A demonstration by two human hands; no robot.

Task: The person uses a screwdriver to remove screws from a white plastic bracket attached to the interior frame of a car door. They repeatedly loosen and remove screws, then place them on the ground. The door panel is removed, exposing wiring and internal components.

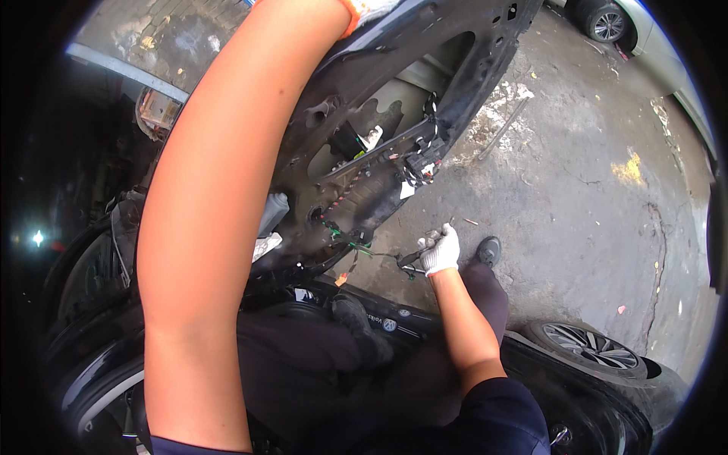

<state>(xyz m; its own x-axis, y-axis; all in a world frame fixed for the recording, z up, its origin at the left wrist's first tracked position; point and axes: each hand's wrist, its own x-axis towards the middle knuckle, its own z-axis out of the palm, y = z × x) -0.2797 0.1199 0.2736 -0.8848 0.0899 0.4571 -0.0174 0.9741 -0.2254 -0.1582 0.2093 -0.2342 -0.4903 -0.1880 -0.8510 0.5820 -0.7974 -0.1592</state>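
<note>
My left arm stretches up across the view to the bare inner side of a black car door. Only the cuff end of my left hand, in a white glove with an orange edge, shows at the top; its fingers are out of view. My right hand, also in a white glove, is closed beside the door's lower end. A dark wiring harness with green strands runs from the door into its fingers. More loose wires and a black connector block hang along the door's edge.
My shoe stands on the stained concrete floor; the other is by the door sill. An alloy wheel lies at the lower right. A light-coloured car stands at the upper right.
</note>
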